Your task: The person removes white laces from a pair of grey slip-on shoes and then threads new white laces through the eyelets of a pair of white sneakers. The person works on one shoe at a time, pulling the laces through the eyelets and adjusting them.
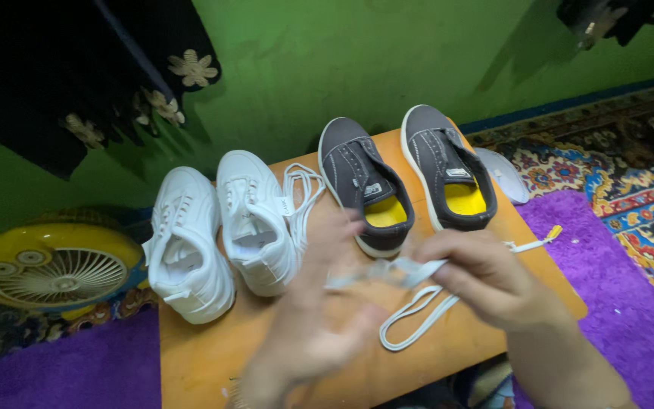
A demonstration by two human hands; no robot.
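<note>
Over a small orange table (198, 356), my right hand (486, 276) pinches a flat white shoelace (410, 310). The lace stretches left toward my left hand (319, 318), which is blurred with its fingers spread by the lace; whether it grips the lace is unclear. The rest of the lace loops down on the table, and its yellow-tipped end (552, 232) hangs off the right edge. Behind my hands stand two dark grey shoes (365, 182) (448, 163) with yellow insoles. Two white shoes (187, 242) (255, 220) stand to the left, with another white lace (300, 193) coiled beside them.
A yellow fan (54, 265) lies on the floor at left. Dark cloth with flower trim (77, 68) hangs on the green wall. A purple mat (630, 303) and a patterned carpet (630, 174) lie to the right. A grey insole (505, 174) lies past the right grey shoe.
</note>
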